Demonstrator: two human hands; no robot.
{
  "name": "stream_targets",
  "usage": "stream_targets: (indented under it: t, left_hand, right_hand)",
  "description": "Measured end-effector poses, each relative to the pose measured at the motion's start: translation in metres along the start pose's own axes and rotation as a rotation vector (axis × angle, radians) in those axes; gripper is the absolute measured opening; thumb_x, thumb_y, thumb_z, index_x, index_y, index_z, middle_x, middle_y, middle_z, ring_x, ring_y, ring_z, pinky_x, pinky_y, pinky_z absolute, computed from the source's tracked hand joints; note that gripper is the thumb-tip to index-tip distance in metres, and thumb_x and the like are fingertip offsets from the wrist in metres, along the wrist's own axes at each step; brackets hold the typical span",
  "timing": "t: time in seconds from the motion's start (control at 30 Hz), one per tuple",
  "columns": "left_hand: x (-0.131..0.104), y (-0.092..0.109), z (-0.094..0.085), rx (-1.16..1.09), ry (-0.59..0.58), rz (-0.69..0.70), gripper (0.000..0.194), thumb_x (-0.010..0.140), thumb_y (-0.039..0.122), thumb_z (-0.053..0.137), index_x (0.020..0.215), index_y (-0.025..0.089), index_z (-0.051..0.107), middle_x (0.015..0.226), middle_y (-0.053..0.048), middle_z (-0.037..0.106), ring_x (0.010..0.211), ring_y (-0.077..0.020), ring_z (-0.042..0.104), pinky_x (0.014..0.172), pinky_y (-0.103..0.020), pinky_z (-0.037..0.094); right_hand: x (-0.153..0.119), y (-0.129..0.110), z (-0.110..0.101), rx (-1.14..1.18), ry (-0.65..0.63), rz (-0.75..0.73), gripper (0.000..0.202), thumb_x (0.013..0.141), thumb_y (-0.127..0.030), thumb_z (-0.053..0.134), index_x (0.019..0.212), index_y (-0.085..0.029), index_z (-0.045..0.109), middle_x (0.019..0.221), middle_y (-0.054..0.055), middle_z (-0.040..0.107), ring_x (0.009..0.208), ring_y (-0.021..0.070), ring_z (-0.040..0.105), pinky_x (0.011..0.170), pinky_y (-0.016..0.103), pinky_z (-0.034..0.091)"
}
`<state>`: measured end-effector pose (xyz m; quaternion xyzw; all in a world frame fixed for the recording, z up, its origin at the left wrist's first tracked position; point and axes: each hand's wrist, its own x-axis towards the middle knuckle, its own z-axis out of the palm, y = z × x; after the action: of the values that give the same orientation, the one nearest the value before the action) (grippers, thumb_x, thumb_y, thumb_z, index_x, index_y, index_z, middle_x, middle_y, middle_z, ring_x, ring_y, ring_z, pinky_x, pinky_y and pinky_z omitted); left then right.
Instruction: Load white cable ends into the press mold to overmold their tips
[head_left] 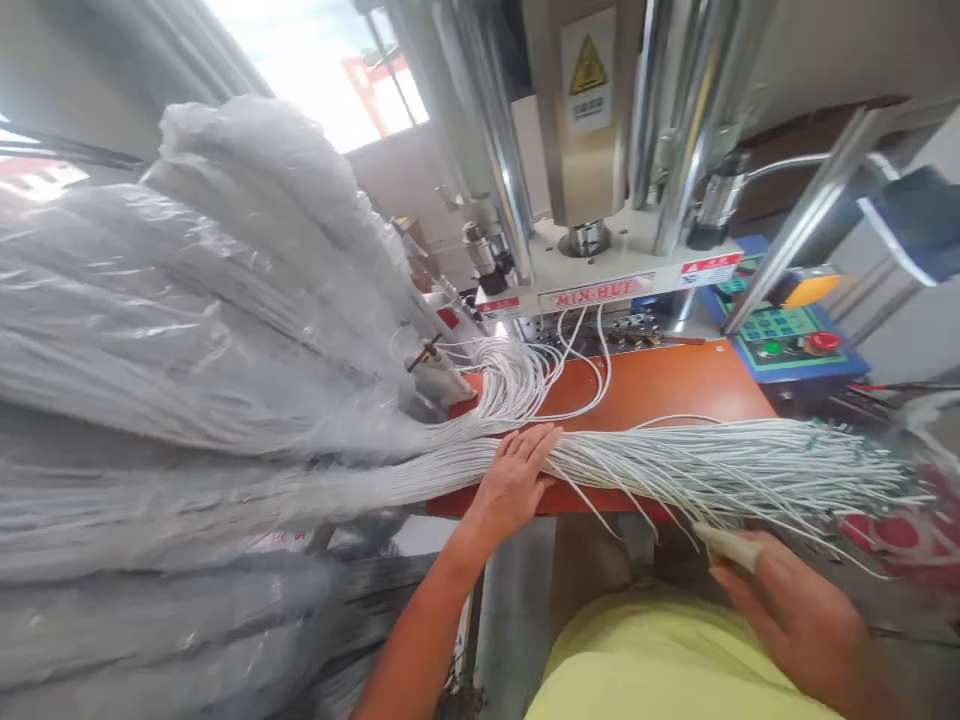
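White cables — left hand clasping them, right hand beside — its grip I cannot tell.

Red lettering on the press plate, apparently "MIN-HUI"; yellow warning triangle on metal housing

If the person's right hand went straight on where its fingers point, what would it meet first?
Probably the near edge of the long, loose bundle of thin white cables. The right hand points up and left in the picture, toward it. Depth is unclear, so any gap is hard to judge.
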<state>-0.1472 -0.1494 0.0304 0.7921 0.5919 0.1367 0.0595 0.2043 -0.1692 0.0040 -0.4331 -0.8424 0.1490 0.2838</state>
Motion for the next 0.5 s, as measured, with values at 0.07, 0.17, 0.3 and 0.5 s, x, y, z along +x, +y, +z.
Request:
stream_targets:
  t: [0.07, 0.17, 0.3, 0.5]
  left_hand:
    - [0.008, -0.017, 0.005, 0.036, -0.002, 0.034, 0.067, 0.092, 0.029, 0.060, 0.151, 0.022, 0.031, 0.149, -0.012, 0.049, 0.135, -0.0277, 0.047, 0.111, -0.047, 0.039]
    - [0.015, -0.037, 0.012, 0.128, 0.008, 0.132, 0.057, 0.093, 0.041, 0.059, 0.143, 0.020, 0.042, 0.135, -0.012, 0.060, 0.123, -0.0301, 0.056, 0.102, -0.046, 0.045]
    - [0.006, -0.058, 0.011, 0.281, 0.081, 0.197, 0.053, 0.096, 0.049, 0.050, 0.137, 0.015, 0.047, 0.121, -0.014, 0.066, 0.109, -0.0306, 0.063, 0.091, -0.043, 0.048]
    - [-0.034, -0.080, -0.006, 0.371, 0.014, 0.124, 0.040, 0.098, 0.044, 0.048, 0.126, 0.017, 0.054, 0.114, -0.012, 0.067, 0.102, -0.0277, 0.062, 0.088, -0.040, 0.046]
  right_hand:
    - [0.041, -0.036, 0.016, -0.040, -0.020, -0.085, 0.062, 0.093, -0.040, 0.056, 0.150, -0.024, 0.036, 0.141, 0.012, 0.056, 0.133, 0.0302, 0.049, 0.106, 0.048, 0.045]
    - [0.110, -0.067, 0.054, -0.177, -0.170, -0.205, 0.104, 0.076, -0.058, 0.074, 0.156, -0.016, 0.023, 0.160, 0.020, 0.027, 0.148, 0.0382, 0.021, 0.116, 0.058, 0.025]
    - [0.157, -0.063, 0.081, -0.283, -0.354, -0.201, 0.098, 0.074, -0.061, 0.076, 0.151, -0.017, 0.034, 0.140, 0.019, 0.054, 0.124, 0.0343, 0.050, 0.101, 0.049, 0.039]
    - [0.159, -0.038, 0.069, -0.336, -0.375, -0.285, 0.059, 0.087, -0.039, 0.070, 0.138, -0.018, 0.050, 0.111, 0.012, 0.065, 0.099, 0.0290, 0.058, 0.083, 0.040, 0.040]
